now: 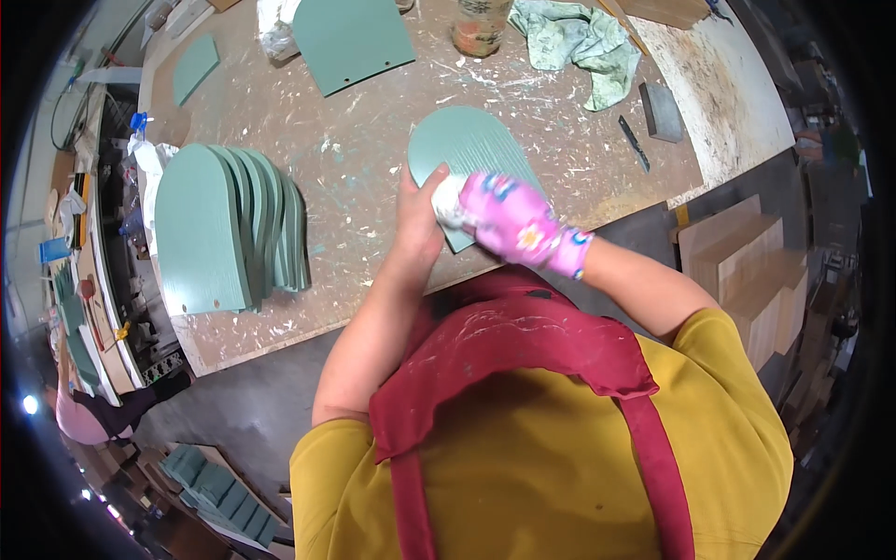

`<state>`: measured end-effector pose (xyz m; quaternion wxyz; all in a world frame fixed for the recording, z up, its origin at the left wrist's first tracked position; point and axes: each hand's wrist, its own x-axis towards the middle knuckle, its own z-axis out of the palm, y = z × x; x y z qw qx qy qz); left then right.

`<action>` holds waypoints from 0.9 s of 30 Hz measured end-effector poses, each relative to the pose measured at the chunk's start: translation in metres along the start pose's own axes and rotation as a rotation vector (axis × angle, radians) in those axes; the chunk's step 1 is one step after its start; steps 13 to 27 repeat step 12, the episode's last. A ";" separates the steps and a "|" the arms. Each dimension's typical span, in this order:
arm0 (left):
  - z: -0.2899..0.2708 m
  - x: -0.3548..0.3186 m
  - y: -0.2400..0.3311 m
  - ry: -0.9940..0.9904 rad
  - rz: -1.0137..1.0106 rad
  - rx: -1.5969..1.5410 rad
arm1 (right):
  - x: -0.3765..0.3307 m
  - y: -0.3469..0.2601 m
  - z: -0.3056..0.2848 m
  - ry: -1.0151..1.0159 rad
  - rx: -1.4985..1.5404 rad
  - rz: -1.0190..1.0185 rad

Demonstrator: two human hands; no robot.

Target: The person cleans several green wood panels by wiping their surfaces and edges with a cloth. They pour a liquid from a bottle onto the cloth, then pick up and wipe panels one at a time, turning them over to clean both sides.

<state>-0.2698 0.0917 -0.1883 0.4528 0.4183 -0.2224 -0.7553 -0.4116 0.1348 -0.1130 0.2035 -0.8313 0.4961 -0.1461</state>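
A green rounded-top panel (471, 140) with a grooved face lies on the worktable in front of me. My left hand (418, 213), bare, grips its left edge, thumb toward the top face and the other fingers mostly hidden. Over the lower middle of the panel is my right hand (516, 219), in a pink floral glove and closed. A blurred white patch (452, 200) shows at its finger end; whether that is a cloth or part of the glove I cannot make out.
The paint-specked worktable (364, 187) carries a leaning row of green panels (201, 229) at left. Farther back are another green panel (353, 42), a jar (479, 28) and a stained cloth (583, 47). A grey block (661, 112) and a dark blade-like tool (634, 143) lie at right.
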 end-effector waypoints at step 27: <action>0.038 -0.048 0.028 -0.087 0.108 0.074 | 0.033 0.002 -0.058 0.403 -0.295 -0.182</action>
